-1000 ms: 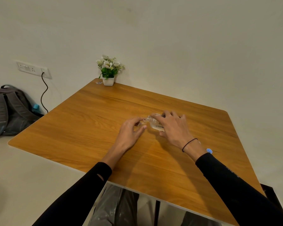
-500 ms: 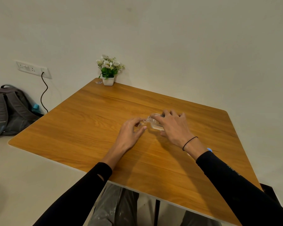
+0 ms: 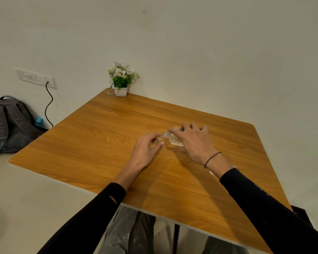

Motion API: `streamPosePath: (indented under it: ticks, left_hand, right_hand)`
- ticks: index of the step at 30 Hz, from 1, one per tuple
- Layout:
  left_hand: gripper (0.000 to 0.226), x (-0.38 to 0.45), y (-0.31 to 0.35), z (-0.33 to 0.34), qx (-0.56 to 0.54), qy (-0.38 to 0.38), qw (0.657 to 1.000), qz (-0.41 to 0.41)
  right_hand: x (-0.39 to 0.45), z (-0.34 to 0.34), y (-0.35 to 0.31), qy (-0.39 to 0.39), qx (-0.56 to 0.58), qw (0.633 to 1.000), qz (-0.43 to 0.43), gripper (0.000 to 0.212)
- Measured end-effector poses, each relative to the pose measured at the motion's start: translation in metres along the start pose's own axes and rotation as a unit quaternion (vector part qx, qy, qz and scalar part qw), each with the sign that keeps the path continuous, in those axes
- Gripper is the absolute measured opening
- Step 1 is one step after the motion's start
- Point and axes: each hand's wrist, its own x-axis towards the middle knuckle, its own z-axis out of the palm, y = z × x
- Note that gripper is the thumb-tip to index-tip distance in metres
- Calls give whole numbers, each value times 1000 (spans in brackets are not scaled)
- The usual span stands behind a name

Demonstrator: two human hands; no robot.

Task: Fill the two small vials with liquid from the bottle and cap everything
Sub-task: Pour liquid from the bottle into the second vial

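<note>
Head view: at the middle of the wooden table (image 3: 103, 143), the right hand (image 3: 195, 142) grips the tilted bottle (image 3: 174, 140), mouth against a small vial (image 3: 159, 141) pinched by the left hand (image 3: 145, 149). A slight wobble could likely spill liquid past the vial's narrow opening.

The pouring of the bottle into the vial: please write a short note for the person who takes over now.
Right hand grips the clear bottle, tipped with its neck toward the left.
Left hand pinches a small vial at the bottle's mouth, just above the wooden table.
Done: bottle is uncapped and seems to be at the pour; the vial's fill level is too small to tell.
Left: finish this vial, fill the second (not clearly seen), cap everything. A small blue-and-white thing peeks out by the right wrist.
</note>
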Motion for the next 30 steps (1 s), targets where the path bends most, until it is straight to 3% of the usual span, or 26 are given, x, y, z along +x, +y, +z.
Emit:
streamPosePath:
  ticks: [30]
  left_hand:
    - [46, -3, 13, -3, 0, 7, 1000, -7]
  right_hand:
    - [-3, -6, 2, 0, -11, 1000, -2, 73]
